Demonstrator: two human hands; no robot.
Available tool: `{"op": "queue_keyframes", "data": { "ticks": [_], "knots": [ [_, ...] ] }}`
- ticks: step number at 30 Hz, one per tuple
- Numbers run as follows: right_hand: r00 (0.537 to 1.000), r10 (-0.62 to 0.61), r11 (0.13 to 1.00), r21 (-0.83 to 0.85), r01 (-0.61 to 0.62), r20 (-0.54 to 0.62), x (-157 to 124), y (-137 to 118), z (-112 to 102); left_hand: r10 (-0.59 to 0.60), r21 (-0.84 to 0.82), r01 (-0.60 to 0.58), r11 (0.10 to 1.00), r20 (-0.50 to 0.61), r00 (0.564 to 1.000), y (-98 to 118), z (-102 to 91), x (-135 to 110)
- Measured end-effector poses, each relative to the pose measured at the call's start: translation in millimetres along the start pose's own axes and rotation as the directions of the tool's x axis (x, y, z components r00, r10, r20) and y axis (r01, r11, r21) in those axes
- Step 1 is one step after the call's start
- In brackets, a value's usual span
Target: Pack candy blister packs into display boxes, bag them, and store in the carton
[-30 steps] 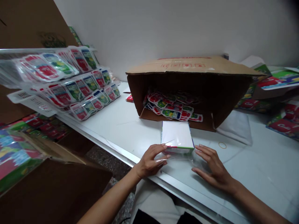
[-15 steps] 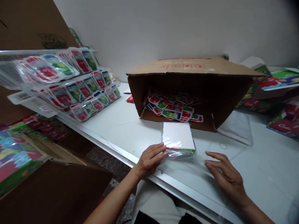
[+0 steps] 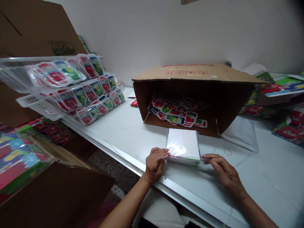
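Note:
A clear plastic bag (image 3: 182, 161) holding a flat stack with a white top (image 3: 182, 142) lies on the table. Coloured edges of the stack show along its front and right side. My left hand (image 3: 155, 165) is closed at the bag's near left corner, fingertips gripping the film. On the other side, my right hand (image 3: 225, 174) pinches the loose film just right of the stack. A thin rubber band (image 3: 227, 152) lies on the table beyond my right fingers.
Behind the bag, an open cardboard box (image 3: 190, 74) on its side holds bottle-shaped printed cutouts (image 3: 175, 119). Tiered plastic trays (image 3: 39, 106) of similar cutouts stand left. Folded clear film (image 3: 242, 134) and printed boxes (image 3: 289, 129) lie right; another carton (image 3: 54, 186) stands below the table edge.
My right hand has moved left and its fingers have closed on the bag's film. My left fingers have curled in at the corner. The view has shifted slightly.

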State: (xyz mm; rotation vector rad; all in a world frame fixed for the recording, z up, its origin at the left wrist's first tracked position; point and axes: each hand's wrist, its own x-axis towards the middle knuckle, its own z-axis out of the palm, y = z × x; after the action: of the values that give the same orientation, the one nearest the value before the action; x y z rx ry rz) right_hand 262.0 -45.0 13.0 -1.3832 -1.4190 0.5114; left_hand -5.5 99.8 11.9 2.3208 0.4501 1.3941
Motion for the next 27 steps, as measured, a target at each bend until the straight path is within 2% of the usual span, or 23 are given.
{"op": "queue_keyframes", "data": {
  "ticks": [4,8,11,15,17,20,23,27],
  "knots": [
    [0.995,0.074,0.988,0.139,-0.064,-0.066,-2.3,0.0,2.8,-0.056,-0.058,0.05,0.997,-0.121,0.991,9.7,13.7,4.9],
    [0.982,0.164,0.977,0.151,-0.148,-0.096,0.5,-3.5,3.6,-0.245,-0.1,0.228,0.969,-0.217,0.945,21.2,25.6,4.4],
    [0.963,0.237,0.968,0.122,-0.221,-0.13,1.6,-3.5,4.6,-0.422,-0.169,0.389,0.906,-0.279,0.862,28.7,35.0,3.4],
    [0.939,0.307,0.949,0.121,-0.291,-0.155,1.6,-0.3,4.2,-0.608,-0.269,0.546,0.793,-0.377,0.699,35.2,44.8,8.1],
    [0.938,0.314,0.948,0.106,-0.301,-0.147,2.6,0.8,3.8,-0.684,-0.337,0.595,0.73,-0.376,0.625,38.2,46.4,11.9],
    [0.93,0.329,0.944,0.071,-0.321,-0.163,5.2,1.2,4.9,-0.775,-0.433,0.643,0.631,-0.323,0.543,43.8,46.0,16.9],
    [0.913,0.364,0.931,0.065,-0.358,-0.184,7.3,1.1,7.0,-0.822,-0.458,0.682,0.57,-0.301,0.484,48.5,45.2,20.8],
    [0.882,0.447,0.893,0.125,-0.432,-0.146,11.3,4.1,6.5,-0.849,-0.356,0.772,0.527,-0.268,0.456,44.9,43.0,24.1]
  ]
}}
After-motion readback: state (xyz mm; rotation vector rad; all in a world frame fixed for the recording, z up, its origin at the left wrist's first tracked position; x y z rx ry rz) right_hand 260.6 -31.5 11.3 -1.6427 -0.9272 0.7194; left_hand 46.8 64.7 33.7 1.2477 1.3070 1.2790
